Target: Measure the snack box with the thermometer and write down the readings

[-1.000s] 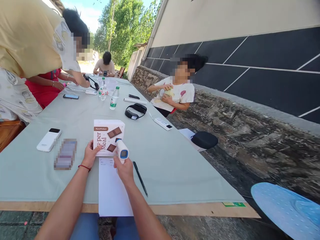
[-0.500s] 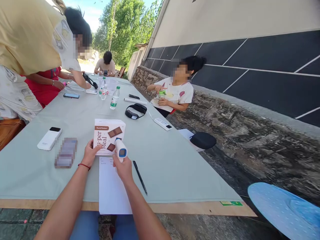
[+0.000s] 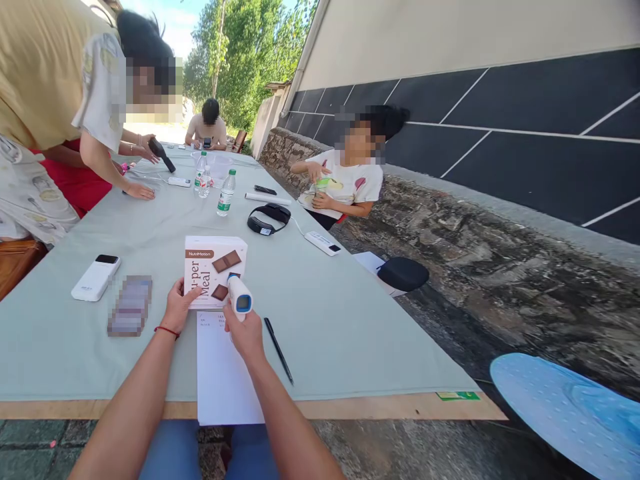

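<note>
My left hand (image 3: 180, 305) grips the lower left side of a white "NutriMotion" box (image 3: 205, 263) with brown chocolate pictures, its thumb on the front. In my right hand (image 3: 245, 337) is a white and blue infrared thermometer (image 3: 241, 293), its small grey screen facing me and its front end close to the box; whether they touch I cannot tell. Under my hands lies a white paper sheet (image 3: 225, 380) with a few handwritten lines, its lower end past the table edge. To its right rests a black pen (image 3: 279, 351).
A white power bank (image 3: 97, 277) and a blurred phone (image 3: 130, 305) lie left. Beyond the box are a black headset (image 3: 269, 219), a water bottle (image 3: 226, 193) and a wired white power bank (image 3: 323, 243). Several people are around the table (image 3: 350, 347); one leans over its left side.
The leaning person's hand has come down onto the table, and a black device there is now in another person's hand. My hands, the box and the thermometer hold nearly the same pose.
</note>
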Tool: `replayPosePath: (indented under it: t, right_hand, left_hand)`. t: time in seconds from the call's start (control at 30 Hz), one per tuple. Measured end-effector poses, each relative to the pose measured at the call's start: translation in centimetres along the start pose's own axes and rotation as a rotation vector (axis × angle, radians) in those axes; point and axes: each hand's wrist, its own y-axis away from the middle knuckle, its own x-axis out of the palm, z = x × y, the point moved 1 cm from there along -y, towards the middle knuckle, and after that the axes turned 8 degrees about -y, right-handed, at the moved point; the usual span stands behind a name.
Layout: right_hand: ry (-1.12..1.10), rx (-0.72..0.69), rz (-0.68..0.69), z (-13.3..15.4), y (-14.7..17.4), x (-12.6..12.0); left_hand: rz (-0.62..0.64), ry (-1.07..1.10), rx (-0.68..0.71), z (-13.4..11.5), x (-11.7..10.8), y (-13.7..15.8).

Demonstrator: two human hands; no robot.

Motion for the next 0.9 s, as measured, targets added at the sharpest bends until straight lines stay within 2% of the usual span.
replayPosePath:
  t: [0.13,0.4,0.63,0.9]
  right_hand:
    - [0.015,0.035,0.005,0.55,0.31,0.02]
    - [-0.048,-0.019,0.006,-0.26,0.25,-0.03]
    - [-0.037,0.0,0.047,-0.33,0.21,-0.17]
    - [-0.034,0.042,-0.012,-0.25,0.34,0.1]
  left_hand:
    - [0.007,0.012,-0.003,-0.03,-0.02,-0.01]
    - [-0.002,0.008,-0.019,-0.12,0.16,0.18]
    - [0.014,0.017,-0.02,-0.29,0.43,0.34]
    - [0.0,0.016,-0.015,-0.31,0.36,0.33]
